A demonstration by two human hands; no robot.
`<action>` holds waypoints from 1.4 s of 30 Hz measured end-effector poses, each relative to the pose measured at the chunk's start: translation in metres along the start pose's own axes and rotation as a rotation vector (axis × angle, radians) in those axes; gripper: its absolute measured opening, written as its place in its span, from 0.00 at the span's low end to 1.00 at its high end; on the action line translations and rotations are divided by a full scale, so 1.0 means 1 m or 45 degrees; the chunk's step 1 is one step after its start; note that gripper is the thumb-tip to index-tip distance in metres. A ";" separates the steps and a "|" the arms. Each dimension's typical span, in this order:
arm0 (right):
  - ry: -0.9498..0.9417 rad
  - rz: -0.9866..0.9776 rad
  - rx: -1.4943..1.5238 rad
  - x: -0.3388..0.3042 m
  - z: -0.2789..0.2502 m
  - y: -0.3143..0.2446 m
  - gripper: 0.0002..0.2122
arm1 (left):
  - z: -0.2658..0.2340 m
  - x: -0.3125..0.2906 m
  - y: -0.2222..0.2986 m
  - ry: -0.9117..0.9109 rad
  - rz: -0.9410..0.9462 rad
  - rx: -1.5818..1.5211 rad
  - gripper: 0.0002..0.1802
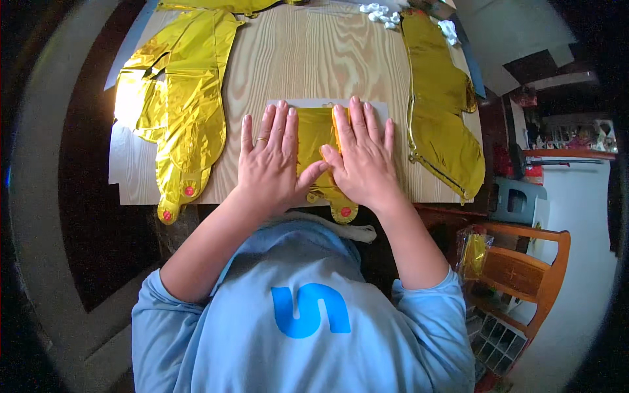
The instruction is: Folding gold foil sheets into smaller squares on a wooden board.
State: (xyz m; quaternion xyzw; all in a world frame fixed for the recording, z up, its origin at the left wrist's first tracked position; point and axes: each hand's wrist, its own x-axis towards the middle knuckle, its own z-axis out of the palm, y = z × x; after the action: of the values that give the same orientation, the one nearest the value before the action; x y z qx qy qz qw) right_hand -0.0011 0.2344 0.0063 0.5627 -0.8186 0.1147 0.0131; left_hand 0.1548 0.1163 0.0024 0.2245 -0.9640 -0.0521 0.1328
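Note:
Both my hands lie flat, palms down, on a folded gold foil balloon (pixel 316 134) near the table's front edge. Beneath it is a white card (pixel 301 103), whose far edge shows past my fingertips. My left hand (pixel 268 160) has its fingers stretched forward and covers the balloon's left side. Over the right side, my right hand (pixel 363 157) is spread, its thumb close to the left thumb. Between the hands the shiny foil shows. A tail with a red round spot (pixel 346 211) hangs just over the table edge. What lies under the palms is hidden.
More flat gold foil balloons lie at the table's left (pixel 190 98) and right (pixel 436 105), with another at the far edge (pixel 223 5). White crumpled bits (pixel 380 14) sit at the back right. A wooden chair (pixel 524 268) stands to the right, near a grey plastic stool (pixel 517 200).

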 end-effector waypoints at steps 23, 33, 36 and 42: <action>-0.027 -0.083 0.035 -0.003 -0.010 0.018 0.34 | 0.001 0.008 0.002 -0.053 0.161 -0.226 0.41; -0.089 -0.050 0.054 -0.001 -0.011 0.019 0.35 | -0.033 0.006 -0.040 0.109 0.826 -0.407 0.21; -0.108 -0.057 0.035 -0.001 -0.011 0.019 0.35 | -0.026 0.005 -0.038 0.085 0.970 -0.260 0.23; -0.109 -0.035 0.020 -0.004 -0.009 0.019 0.34 | -0.050 0.002 -0.022 0.030 0.876 -0.200 0.23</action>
State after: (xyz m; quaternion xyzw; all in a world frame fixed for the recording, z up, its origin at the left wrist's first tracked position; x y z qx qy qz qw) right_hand -0.0185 0.2470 0.0112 0.5783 -0.8096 0.0968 -0.0250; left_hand 0.1762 0.0933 0.0476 -0.1237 -0.9746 -0.0757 0.1704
